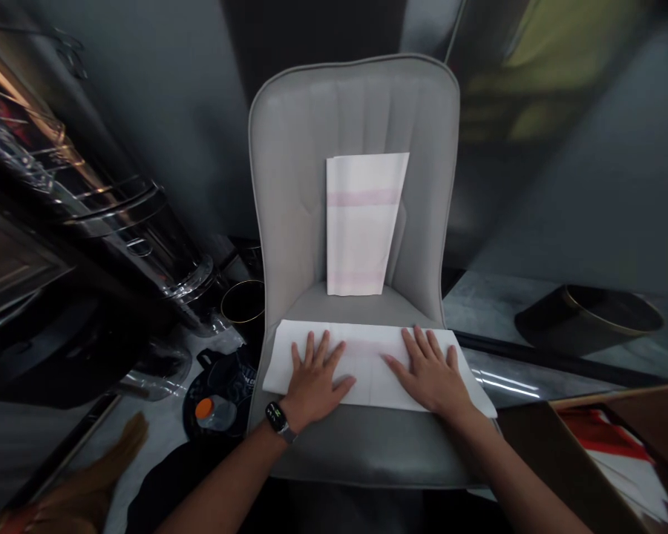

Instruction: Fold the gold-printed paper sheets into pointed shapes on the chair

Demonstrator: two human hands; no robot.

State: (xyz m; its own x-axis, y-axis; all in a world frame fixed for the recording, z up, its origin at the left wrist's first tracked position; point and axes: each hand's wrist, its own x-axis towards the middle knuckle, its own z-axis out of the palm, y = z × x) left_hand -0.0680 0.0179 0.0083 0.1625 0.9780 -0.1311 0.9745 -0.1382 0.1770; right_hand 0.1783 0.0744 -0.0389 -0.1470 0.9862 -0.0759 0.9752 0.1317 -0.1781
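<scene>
A white folded sheet, paper or cloth, (367, 374) with a faint pink band lies flat across the seat of a grey padded chair (367, 445). My left hand (315, 378) rests open on its left half, fingers spread and palm down. On the right half lies my right hand (431, 371), also open with the fingers apart. Both hands press on the sheet and grip nothing. Behind it, a second folded white piece (361, 230) with pink bands leans upright against the backrest. A dark watch (278, 419) is on my left wrist.
At lower right stands an open cardboard box (568, 452) with red and white items inside. A dark round bin (545, 315) is on the floor at right. To the left are a bottle with an orange cap (214, 411), a gold-rimmed black bin (242, 302) and a person's foot (125, 445).
</scene>
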